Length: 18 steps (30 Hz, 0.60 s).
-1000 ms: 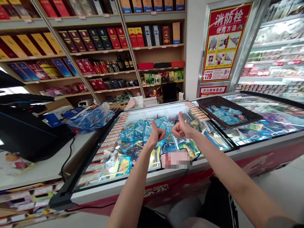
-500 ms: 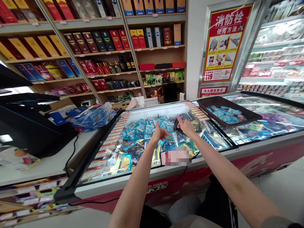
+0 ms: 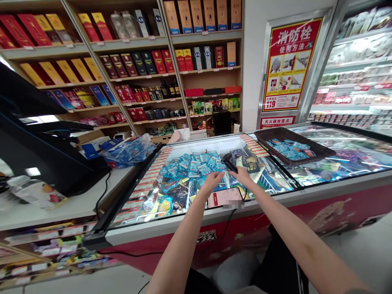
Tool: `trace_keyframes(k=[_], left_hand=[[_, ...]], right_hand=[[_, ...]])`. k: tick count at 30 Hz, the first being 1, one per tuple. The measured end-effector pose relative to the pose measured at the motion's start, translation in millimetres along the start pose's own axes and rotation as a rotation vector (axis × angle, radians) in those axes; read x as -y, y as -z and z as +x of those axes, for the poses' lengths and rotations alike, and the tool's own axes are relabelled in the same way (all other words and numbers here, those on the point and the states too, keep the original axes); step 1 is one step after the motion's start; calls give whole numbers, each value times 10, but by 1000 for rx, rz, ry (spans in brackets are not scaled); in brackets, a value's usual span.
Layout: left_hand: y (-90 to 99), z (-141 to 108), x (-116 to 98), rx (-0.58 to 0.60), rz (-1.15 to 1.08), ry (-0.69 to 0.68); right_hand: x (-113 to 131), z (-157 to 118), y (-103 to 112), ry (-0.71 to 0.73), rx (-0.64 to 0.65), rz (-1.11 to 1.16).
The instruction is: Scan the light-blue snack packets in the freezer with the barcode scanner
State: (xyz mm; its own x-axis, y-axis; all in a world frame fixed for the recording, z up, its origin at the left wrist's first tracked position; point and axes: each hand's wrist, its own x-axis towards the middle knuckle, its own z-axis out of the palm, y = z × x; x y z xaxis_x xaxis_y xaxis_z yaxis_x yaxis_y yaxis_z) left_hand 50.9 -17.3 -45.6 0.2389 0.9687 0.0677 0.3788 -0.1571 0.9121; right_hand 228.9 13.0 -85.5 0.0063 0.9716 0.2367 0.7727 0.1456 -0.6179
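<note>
In my right hand [image 3: 243,176] is the handle of a black barcode scanner [image 3: 228,160]. The scanner's head points away from me over the glass top of a chest freezer. Just left of it is my left hand [image 3: 213,181], its fingers drawn together and pointing right; whether anything small is between them is hidden. Many small blue packets [image 3: 196,166] lie in a loose spread beyond my left hand. A phone [image 3: 226,197] with a lit pinkish screen rests on the freezer's near edge, below both hands.
A dark brown tray [image 3: 318,152] with more blue packets sits on the freezer [image 3: 275,206] at right. A plastic bag of blue packets [image 3: 130,151] lies on the counter at left, near a black monitor [image 3: 45,159]. A black cable [image 3: 228,222] hangs down the freezer front.
My right hand has come nearer with the scanner, whose head now shows clearly. The left hand has lowered, and its fingers have drawn together. The whole view has shifted slightly.
</note>
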Motion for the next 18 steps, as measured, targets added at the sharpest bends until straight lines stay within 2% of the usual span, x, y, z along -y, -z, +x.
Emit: trace_keyframes(k=[4, 7, 9, 10, 11, 14, 16, 18], left_hand=[[-11, 97, -189, -67, -48, -51], [200, 175, -308, -153, -37, -104], [425, 218, -360, -96, 136, -155], [545, 242, -375, -46, 248, -191], [658, 268, -384, -45, 369, -238], [907, 374, -361, -110, 716, -329], [972, 469, -307, -205, 832, -358], [972, 581, -223, -283, 866, -335]], right_hand=[[598, -174, -311, 110, -73, 166], [979, -292, -490, 228, -215, 375], [1058, -324, -501, 292, -210, 456], [1031, -317, -478, 314, -165, 456], [963, -292, -441, 315, -124, 444], [583, -103, -315, 257, -12, 328], [291, 109, -269, 119, -42, 115], [58, 354, -284, 39, -66, 43]])
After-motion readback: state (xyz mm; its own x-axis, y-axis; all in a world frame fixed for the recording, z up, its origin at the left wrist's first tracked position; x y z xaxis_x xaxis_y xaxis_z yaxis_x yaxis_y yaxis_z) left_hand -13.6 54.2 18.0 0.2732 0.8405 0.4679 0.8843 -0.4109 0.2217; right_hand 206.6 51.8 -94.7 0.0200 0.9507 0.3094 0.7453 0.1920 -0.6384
